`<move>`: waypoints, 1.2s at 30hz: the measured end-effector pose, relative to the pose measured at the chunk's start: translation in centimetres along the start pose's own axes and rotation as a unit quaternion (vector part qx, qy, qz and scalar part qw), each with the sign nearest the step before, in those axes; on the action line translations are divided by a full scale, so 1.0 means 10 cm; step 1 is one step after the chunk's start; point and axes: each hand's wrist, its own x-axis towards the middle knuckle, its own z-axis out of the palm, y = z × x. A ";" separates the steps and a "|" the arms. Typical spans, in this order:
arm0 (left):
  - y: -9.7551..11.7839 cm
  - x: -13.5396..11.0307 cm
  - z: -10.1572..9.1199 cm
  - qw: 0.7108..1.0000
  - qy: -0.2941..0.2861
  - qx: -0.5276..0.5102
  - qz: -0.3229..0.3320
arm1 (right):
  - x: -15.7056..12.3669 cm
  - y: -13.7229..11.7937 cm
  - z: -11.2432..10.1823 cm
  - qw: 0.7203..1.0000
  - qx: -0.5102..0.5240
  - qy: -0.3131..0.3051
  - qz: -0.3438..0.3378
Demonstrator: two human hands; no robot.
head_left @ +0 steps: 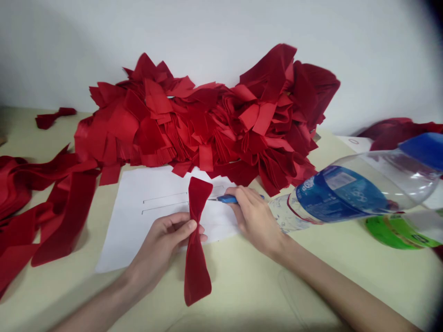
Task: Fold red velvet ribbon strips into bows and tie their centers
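My left hand is pinching a narrow red velvet strip at its waist, keeping it gathered over a white paper sheet, while my right hand is gripping a slim blue pen beside it.

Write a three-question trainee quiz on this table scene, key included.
1. True or false: the left hand pinches a red velvet strip around its middle.
2. Which holds the blue pen? A) the left hand B) the right hand C) neither of the hands
3. Fill the gap: the pile of red strips lies ____ the white paper sheet, toward the wall.

Key: 1 true; 2 B; 3 behind.
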 end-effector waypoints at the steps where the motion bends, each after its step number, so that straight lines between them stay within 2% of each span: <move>1: 0.01 0.00 0.00 1.000 0.004 -0.004 -0.003 | -0.01 0.00 0.00 1.000 0.019 -0.003 -0.020; 4: 0.02 0.01 0.00 1.000 0.013 -0.012 -0.013 | -0.02 0.01 0.01 0.997 0.038 -0.032 -0.055; 7: 0.03 0.01 -0.01 0.999 0.026 -0.015 -0.028 | -0.03 0.01 0.02 0.995 0.067 -0.045 -0.053; 13: 0.03 0.01 -0.01 0.998 0.031 -0.024 -0.039 | -0.04 0.03 0.02 0.989 0.148 -0.021 -0.014; 20: 0.05 -0.02 0.02 0.998 0.011 -0.028 -0.056 | -0.12 0.08 0.06 0.970 0.235 0.058 0.000; 23: 0.07 -0.04 0.03 0.999 0.000 0.012 -0.033 | -0.10 0.07 0.08 0.976 0.209 0.061 0.007; 26: 0.07 -0.04 0.05 0.994 -0.006 0.100 0.041 | -0.05 0.05 0.12 0.993 0.117 0.005 0.016; 28: 0.06 -0.04 0.06 0.990 -0.014 0.127 0.066 | -0.02 0.04 0.14 0.996 0.077 -0.013 0.040; 31: 0.05 -0.04 0.06 0.996 -0.011 0.078 0.031 | -0.03 0.06 0.15 0.992 0.078 0.034 0.090; 33: 0.04 -0.03 0.04 1.000 0.000 0.026 -0.009 | -0.07 0.09 0.15 0.983 0.127 0.087 0.095; 35: 0.03 -0.02 0.02 0.999 0.007 -0.013 -0.033 | -0.11 0.11 0.12 0.969 0.207 0.122 0.054; 36: 0.03 -0.01 0.01 0.999 0.010 -0.025 -0.036 | -0.13 0.11 0.11 0.963 0.241 0.119 0.017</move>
